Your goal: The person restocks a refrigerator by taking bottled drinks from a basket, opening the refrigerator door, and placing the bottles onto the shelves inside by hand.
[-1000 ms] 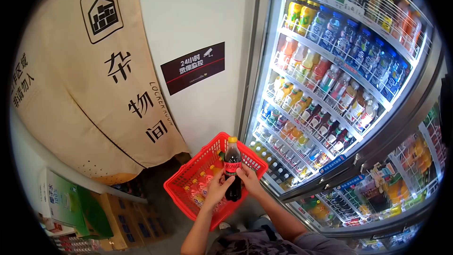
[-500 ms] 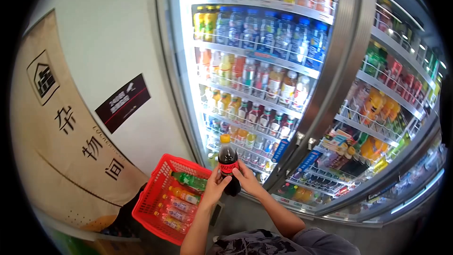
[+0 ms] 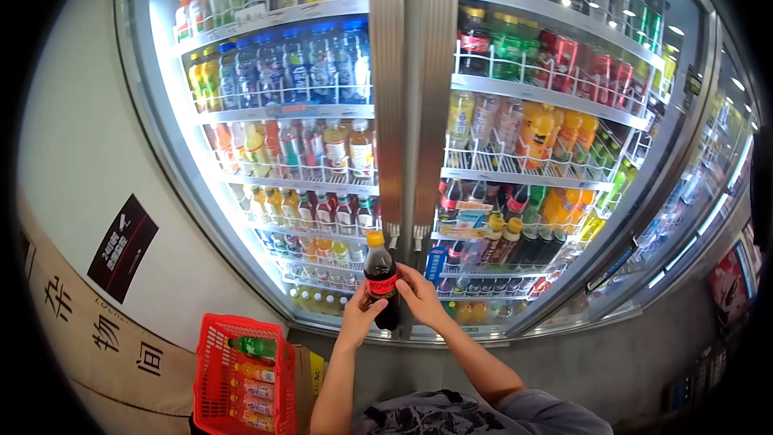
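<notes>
A dark cola bottle with a yellow cap and a red and black label stands upright between my hands, in front of the cooler doors. My left hand is closed round its left side, and my right hand holds it from the right. Below and to the left is a red basket. Inside it lie a green bottle, an orange-coloured bottle and several pink bottles.
Two glass cooler doors with a metal frame stand ahead, with shelves of drinks behind them. A further cooler is at the right. A white wall and a beige curtain are on the left, with grey floor below.
The view has swung right, so the basket and curtain have shifted left and both cooler doors have come into view. My hands still hold the cola bottle.
</notes>
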Demonstrator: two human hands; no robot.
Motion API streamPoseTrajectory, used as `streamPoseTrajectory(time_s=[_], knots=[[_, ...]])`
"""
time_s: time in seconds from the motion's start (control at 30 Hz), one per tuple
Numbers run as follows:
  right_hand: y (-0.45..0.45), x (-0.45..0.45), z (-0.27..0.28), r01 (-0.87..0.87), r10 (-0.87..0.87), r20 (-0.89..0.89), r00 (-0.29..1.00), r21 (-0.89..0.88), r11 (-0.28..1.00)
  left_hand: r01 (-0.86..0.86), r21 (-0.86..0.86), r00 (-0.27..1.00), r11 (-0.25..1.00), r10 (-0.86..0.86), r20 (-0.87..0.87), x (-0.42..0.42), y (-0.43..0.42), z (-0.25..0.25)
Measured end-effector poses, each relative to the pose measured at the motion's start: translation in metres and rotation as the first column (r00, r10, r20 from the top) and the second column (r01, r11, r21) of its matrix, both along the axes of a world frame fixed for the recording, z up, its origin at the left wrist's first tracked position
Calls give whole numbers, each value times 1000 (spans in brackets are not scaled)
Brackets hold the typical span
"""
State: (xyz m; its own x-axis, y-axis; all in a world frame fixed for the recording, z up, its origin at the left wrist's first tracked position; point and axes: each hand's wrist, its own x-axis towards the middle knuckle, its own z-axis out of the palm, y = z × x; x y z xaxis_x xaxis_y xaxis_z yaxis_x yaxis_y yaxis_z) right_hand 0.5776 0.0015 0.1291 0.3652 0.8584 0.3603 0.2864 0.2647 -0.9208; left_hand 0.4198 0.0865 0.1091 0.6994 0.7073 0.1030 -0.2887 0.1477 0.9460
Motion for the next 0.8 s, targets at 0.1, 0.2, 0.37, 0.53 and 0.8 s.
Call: streamPoseTrajectory(time_s=[0.1,0.2,0.37,0.53,0.8], knots=[[-11,22,12,148,-155,163,974,55,987,-29,9,1000,1000,29,-11,16,-5,-10],[-5,35,8,447,-457,241,856,96,889,-4,-32,1000,999,3,-10,20,-5,-12],[26,36,8,423,-431,-35,902,-134,896,65,-16,998,998,-65,-26,17,4,-13],[59,41,-11,456,-466,33,884,-277,846,101,-16,994,995,-102,-36,6,11,-7],[73,30,-30,587,-587,75,806,-222,778,117,-43,993,992,-118,-29,-45,9,-3]])
